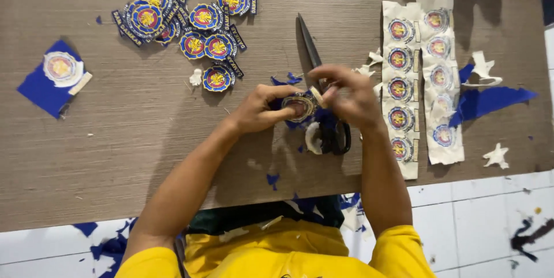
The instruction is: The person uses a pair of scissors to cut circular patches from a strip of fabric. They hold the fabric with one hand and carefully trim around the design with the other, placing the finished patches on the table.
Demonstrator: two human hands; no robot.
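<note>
L hand (258, 109) pinches round embroidered patch (298, 106) steady for peeling; R hand (348, 98) grips its backing tab (317, 94). Scissors (319, 82) lie beneath; finished patch pile (190, 21) upper left; uncut strips (418, 82) right.

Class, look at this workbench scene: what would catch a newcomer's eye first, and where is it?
At the centre, the left hand and right hand pinch a round embroidered patch above black scissors lying on the board. A heap of finished blue-and-gold patches fills the upper left, and two pale strips of uncut patches run down the right.
</note>
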